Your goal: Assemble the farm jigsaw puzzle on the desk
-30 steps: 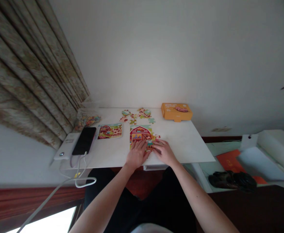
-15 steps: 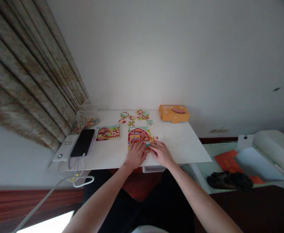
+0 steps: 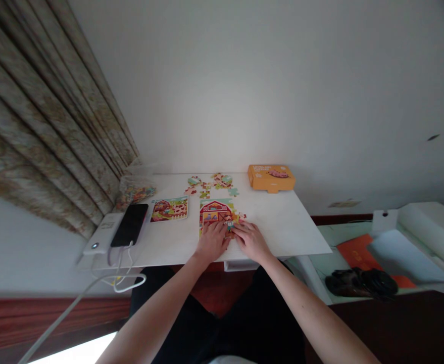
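A partly joined jigsaw puzzle (image 3: pixel 214 206) of a red barn lies flat near the table's front edge. My left hand (image 3: pixel 213 239) rests on its lower part with fingers stretched out flat, covering some of the picture. At the puzzle's lower right, my right hand (image 3: pixel 251 238) has thumb and fingertips drawn together on a piece showing a small figure (image 3: pixel 230 225). Part of that piece is hidden by the fingers. Just beyond the right fingers lies a pale and red piece (image 3: pixel 242 216). Loose puzzle pieces (image 3: pixel 222 180) are scattered behind the puzzle.
A picture card (image 3: pixel 169 208) lies left of the puzzle. Farther left are a phone (image 3: pixel 130 225) with a cable, a white device (image 3: pixel 102 233) and a plastic bag of pieces (image 3: pixel 136 192). An orange box (image 3: pixel 272 178) stands at the back right of the white table (image 3: pixel 282 222).
Both hands stay at nearly the same spot on the puzzle, with the right fingers barely shifted. The whole view has tilted very slightly.
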`<control>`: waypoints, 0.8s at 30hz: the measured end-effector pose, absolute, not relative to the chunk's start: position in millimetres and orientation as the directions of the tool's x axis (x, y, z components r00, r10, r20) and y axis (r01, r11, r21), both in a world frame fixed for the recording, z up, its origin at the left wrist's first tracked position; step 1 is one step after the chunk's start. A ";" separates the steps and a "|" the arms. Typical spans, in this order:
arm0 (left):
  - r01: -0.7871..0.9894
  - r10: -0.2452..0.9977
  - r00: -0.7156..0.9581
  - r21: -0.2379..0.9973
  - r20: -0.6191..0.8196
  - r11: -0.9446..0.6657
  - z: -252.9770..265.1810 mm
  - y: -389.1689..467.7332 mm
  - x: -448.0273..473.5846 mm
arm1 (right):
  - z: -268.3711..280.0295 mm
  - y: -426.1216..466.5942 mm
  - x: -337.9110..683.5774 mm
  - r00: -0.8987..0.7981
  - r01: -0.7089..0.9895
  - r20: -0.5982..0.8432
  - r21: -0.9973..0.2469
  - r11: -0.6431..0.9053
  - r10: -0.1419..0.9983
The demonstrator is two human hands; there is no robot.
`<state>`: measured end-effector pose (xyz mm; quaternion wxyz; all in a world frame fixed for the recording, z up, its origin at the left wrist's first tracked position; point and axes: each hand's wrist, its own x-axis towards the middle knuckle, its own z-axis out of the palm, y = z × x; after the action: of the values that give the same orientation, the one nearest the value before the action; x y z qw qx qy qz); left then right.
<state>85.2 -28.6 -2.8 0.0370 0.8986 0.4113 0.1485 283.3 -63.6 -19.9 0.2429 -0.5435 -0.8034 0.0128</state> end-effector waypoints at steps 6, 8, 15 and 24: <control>0.674 0.716 0.648 0.242 0.261 -0.698 -8.4 -22.1 65.0 | -20.1 -63.9 283.7 -0.286 0.864 0.381 -0.294 0.409 0.879; 0.663 0.708 0.647 0.251 0.284 -0.706 -10.9 -18.2 46.0 | -19.6 -64.0 283.5 -0.285 0.861 0.378 -0.303 0.408 0.881; 0.677 0.721 0.633 0.250 0.282 -0.692 -21.5 -5.1 -20.5 | -26.3 -63.2 287.4 -0.267 0.832 0.394 -0.366 0.417 0.879; 0.668 0.738 0.633 0.316 0.235 -0.673 -16.8 -9.5 -9.0 | -9.1 -19.2 275.9 -0.163 0.750 0.433 -0.530 0.397 0.886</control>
<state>-9.0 -9.5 -16.8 0.1000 0.8979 0.3915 0.1744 275.9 -19.2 -9.1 0.3552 -0.5408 -0.7564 0.0961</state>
